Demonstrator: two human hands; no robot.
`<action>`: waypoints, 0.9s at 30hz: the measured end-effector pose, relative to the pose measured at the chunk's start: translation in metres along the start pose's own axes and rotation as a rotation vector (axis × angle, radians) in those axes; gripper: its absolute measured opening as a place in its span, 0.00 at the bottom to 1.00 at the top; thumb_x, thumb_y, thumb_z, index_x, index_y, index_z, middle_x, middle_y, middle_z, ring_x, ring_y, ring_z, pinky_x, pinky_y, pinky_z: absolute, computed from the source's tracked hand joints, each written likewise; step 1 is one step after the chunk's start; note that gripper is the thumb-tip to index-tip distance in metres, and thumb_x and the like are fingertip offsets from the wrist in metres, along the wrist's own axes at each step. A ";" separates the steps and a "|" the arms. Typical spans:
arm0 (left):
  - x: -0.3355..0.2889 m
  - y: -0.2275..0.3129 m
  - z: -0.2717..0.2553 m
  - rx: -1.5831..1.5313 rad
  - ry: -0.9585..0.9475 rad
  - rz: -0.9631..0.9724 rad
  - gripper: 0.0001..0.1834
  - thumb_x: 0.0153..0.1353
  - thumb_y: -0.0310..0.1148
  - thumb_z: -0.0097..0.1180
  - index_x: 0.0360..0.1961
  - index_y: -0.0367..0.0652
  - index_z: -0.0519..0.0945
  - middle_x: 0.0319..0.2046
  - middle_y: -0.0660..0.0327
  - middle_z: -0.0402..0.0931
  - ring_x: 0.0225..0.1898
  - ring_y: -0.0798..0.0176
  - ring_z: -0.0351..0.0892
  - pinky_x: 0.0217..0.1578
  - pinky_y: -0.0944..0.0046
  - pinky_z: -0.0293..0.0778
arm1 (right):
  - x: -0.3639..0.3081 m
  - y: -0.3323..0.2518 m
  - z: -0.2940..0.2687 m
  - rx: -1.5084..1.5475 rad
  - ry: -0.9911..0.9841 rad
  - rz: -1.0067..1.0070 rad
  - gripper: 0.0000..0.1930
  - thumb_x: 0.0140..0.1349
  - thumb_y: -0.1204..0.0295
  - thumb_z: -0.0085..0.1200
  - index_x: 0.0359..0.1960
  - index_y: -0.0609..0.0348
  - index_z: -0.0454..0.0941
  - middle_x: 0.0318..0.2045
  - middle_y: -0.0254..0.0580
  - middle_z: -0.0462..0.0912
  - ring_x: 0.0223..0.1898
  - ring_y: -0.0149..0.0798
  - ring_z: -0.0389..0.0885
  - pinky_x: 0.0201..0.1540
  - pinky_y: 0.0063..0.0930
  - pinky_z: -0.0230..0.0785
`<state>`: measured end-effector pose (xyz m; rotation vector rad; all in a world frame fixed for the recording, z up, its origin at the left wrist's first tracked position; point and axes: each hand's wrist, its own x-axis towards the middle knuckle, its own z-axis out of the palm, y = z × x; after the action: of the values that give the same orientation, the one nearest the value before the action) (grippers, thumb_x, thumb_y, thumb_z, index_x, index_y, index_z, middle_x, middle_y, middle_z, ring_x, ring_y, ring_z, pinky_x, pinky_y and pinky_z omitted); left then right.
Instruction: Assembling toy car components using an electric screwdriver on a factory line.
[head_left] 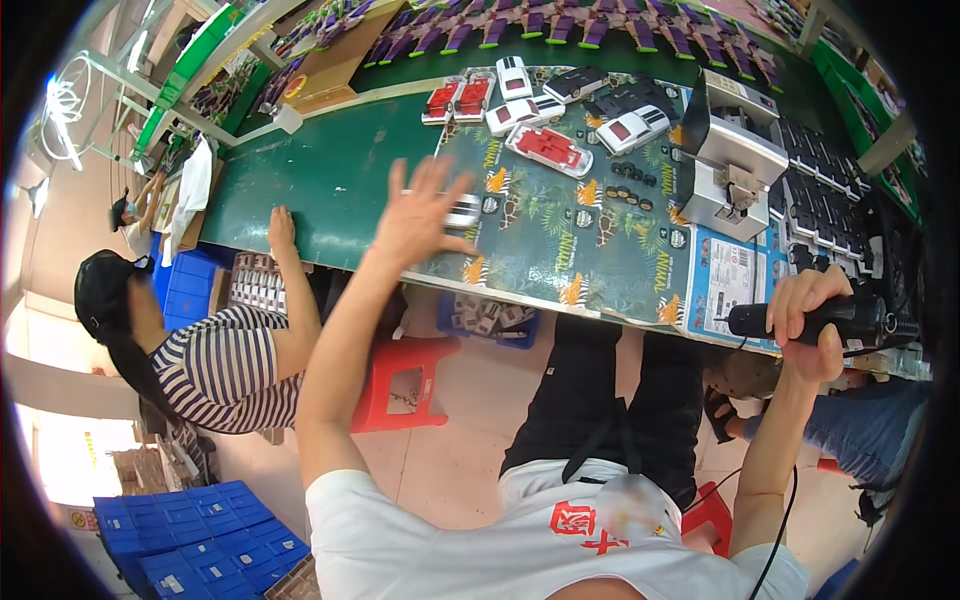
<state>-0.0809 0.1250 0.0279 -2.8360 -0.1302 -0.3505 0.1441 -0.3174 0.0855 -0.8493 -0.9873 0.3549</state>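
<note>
My left hand (418,215) is spread open above the edge of the bench, over a white toy car with dark stripes (462,210) that it partly hides. My right hand (808,300) is closed around a black electric screwdriver (850,322) at the bench's right front edge, its narrow end pointing left. Farther back lie several toy cars, among them a white one (633,129), a black one (576,84) and a car with a red underside showing (550,149). Small black wheels (630,196) sit in a cluster on the patterned sheet (540,250).
A metal fixture (735,170) stands at the right, with rows of black car bases (820,215) beyond it. Purple and green toy parts (560,27) line the far side. At left sits a co-worker in a striped shirt (235,360), near a red stool (400,385).
</note>
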 end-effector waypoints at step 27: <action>0.261 0.433 -0.035 -0.966 -0.187 -0.249 0.45 0.45 0.63 0.71 0.47 0.28 0.77 0.33 0.47 0.83 0.37 0.47 0.85 0.41 0.53 0.78 | -0.085 -0.121 -0.072 -0.062 0.160 -0.067 0.19 0.43 0.69 0.75 0.29 0.66 0.75 0.18 0.40 0.76 0.17 0.31 0.74 0.22 0.23 0.67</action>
<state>0.2167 -0.2852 0.0119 -3.8217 -0.4644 -0.2300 0.1470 -0.4799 0.1085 -0.8845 -0.8791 0.1962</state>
